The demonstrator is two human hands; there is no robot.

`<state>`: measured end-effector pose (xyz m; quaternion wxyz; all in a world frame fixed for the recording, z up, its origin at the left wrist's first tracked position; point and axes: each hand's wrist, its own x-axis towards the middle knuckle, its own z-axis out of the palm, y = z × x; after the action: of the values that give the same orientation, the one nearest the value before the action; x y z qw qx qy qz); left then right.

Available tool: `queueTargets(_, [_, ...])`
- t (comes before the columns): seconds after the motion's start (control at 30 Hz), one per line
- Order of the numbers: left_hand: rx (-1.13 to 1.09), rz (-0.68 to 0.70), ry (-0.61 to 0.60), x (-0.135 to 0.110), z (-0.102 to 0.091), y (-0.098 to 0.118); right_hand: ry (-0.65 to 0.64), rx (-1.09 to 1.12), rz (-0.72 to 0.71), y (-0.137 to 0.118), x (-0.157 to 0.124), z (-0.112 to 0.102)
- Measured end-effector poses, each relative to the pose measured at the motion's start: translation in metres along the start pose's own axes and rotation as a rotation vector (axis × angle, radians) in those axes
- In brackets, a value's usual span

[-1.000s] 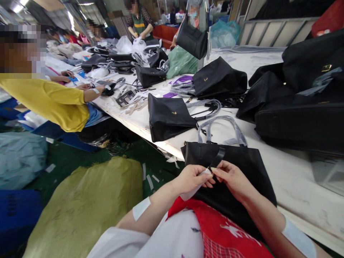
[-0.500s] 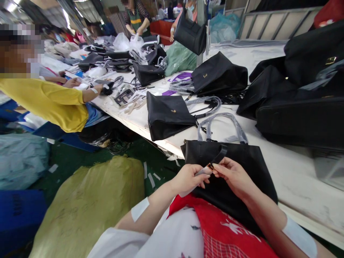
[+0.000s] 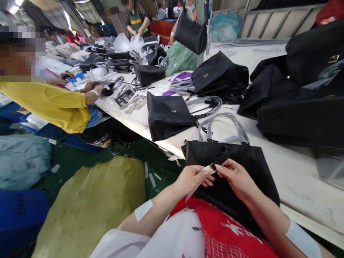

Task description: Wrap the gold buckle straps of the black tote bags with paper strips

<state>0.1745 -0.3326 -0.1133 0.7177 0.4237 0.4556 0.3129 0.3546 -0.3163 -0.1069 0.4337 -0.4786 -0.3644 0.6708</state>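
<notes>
A black handbag (image 3: 254,168) stands at the table edge against my body, its two handles (image 3: 236,125) wrapped in clear plastic. Over its front, a short black strap (image 3: 222,154) curls up, with a small metal buckle (image 3: 213,166) at its lower end. My left hand (image 3: 189,179) is closed, pinching a thin white strip (image 3: 195,188) that reaches the buckle. My right hand (image 3: 239,177) pinches the strap beside the buckle, thumb against fingertips. The fingers partly hide where strip and buckle meet.
Another black handbag (image 3: 170,114) lies on the white table (image 3: 301,172) just beyond. More black bags (image 3: 295,114) are heaped at right. A yellow-green sack (image 3: 94,200) rests on the floor at left. A co-worker in a yellow top (image 3: 53,104) works along the table.
Between my fingers the white strip has shifted, and its loose end now hangs lower from my left hand. The strap's loop has turned slightly. Both hands keep their pinch.
</notes>
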Motion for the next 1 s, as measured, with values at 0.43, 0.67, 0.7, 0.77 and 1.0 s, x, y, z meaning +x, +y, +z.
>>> queueTargets(0.43, [-0.065,0.096,0.251,-0.007,0.02,-0.004,0.03,0.038,-0.015,0.004,0.0,0.005])
queueTargets(0.67, [-0.34,0.091,0.29,-0.006,0.03,-0.009,0.034,0.071,-0.011,0.004,-0.001,0.007])
queueTargets(0.7, [-0.381,0.076,0.291,-0.005,0.03,-0.009,0.032,0.07,-0.011,0.005,0.0,0.006])
queueTargets(0.77, [-0.438,0.037,0.291,-0.004,0.03,-0.008,0.027,0.06,-0.016,0.005,0.0,0.005])
queueTargets(1.0, [-0.016,0.151,0.253,-0.004,0.018,0.0,0.054,-0.023,-0.05,0.002,0.0,0.0])
